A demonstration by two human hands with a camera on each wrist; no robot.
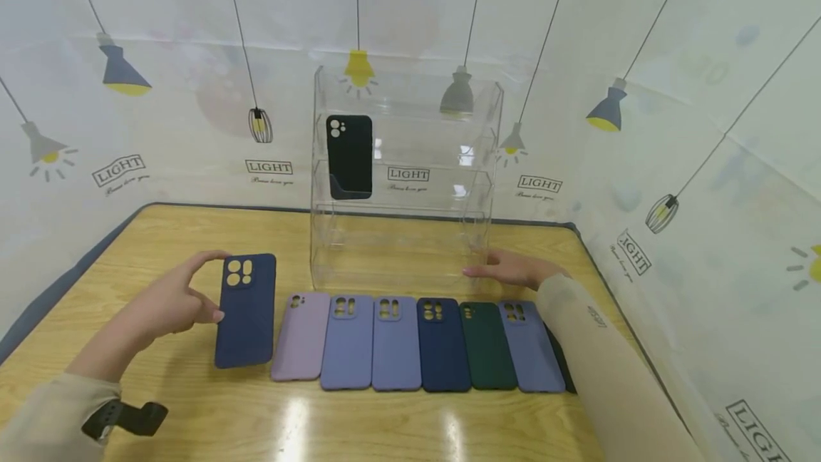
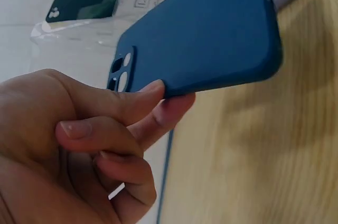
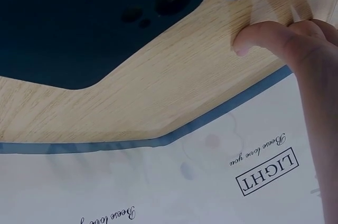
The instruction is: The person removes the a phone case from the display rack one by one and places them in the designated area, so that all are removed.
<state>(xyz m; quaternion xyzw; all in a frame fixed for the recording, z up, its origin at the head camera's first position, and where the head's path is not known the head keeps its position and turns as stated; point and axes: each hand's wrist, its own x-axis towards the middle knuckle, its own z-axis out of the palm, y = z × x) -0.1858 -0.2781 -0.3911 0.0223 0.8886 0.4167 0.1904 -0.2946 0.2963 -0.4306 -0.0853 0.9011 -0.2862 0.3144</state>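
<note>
My left hand (image 1: 173,298) pinches a navy blue phone case (image 1: 246,312) by its left edge, between thumb and fingers. The case is held upright above the table, its camera cutouts at the top; in the left wrist view the thumb (image 2: 150,94) lies along its edge. A clear tiered display rack (image 1: 400,262) stands at the back, with a dark phone case (image 1: 350,159) leaning upright in an upper tier at the left. My right hand (image 1: 513,268) grips the rack's lower right side, some of its fingers hidden.
In front of the rack lies a row of phone cases: pink (image 1: 300,341), two light purple (image 1: 348,348), navy (image 1: 445,348), dark green (image 1: 490,348) and violet-blue (image 1: 535,351). The right sleeve (image 1: 596,348) partly covers a dark case at the row's end. Lamp-printed sheeting (image 1: 192,6) surrounds the wooden table (image 1: 359,426).
</note>
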